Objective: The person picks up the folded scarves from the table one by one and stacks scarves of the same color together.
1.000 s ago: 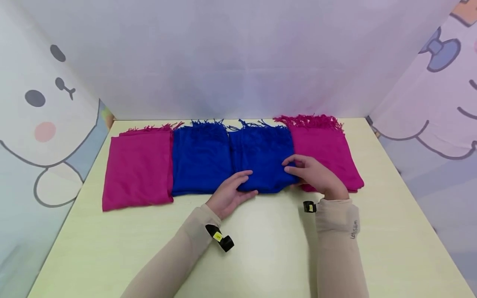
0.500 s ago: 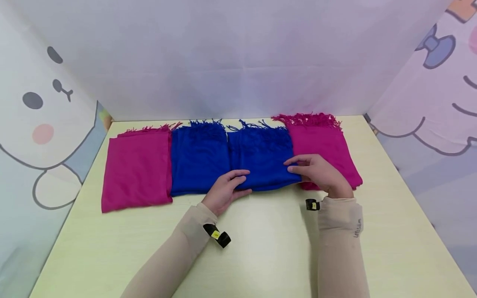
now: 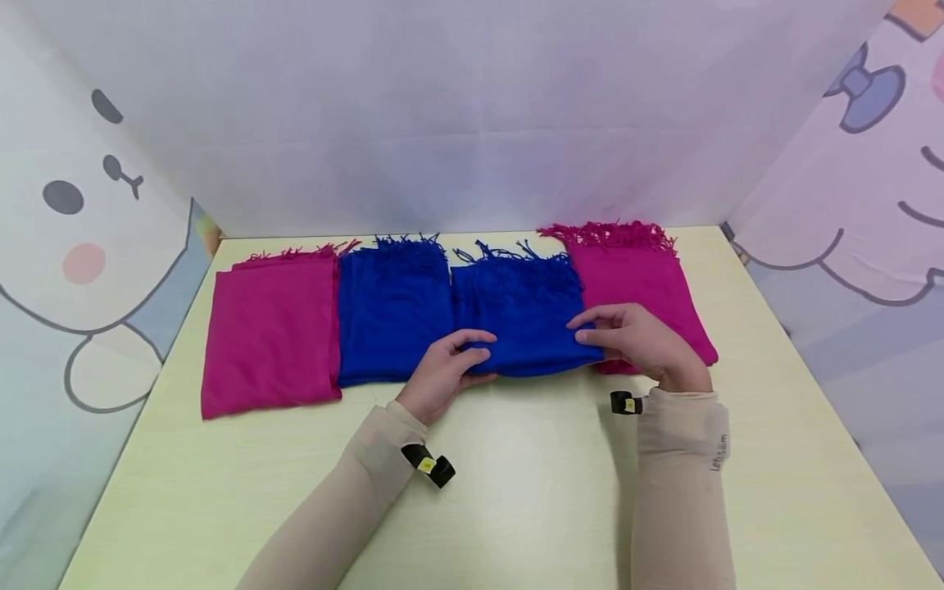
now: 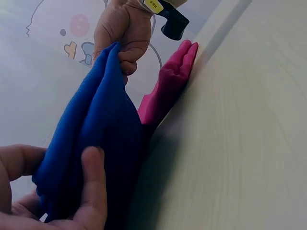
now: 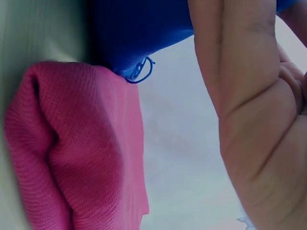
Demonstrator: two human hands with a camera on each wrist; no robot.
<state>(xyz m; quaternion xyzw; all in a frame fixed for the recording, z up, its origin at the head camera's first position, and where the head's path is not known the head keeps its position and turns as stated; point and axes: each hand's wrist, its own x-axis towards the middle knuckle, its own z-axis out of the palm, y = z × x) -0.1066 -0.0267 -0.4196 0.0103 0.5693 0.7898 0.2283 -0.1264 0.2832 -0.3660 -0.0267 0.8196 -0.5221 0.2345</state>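
A folded royal-blue fringed fabric scarf (image 3: 519,315) is gripped at its near edge by both hands, the left hand (image 3: 442,373) pinching the near-left corner with fingers curled round the cloth and the right hand (image 3: 640,342) pinching the near-right corner between thumb and fingers. This scarf is laid on a pale yellow-green wooden table (image 3: 516,492), flanked on its left, edge to edge, by a second folded blue fringed scarf (image 3: 391,315) and on its right by a folded magenta fringed scarf (image 3: 649,283), whose edge is overlapped. Beyond the second blue scarf, another folded magenta scarf (image 3: 273,336) is laid.
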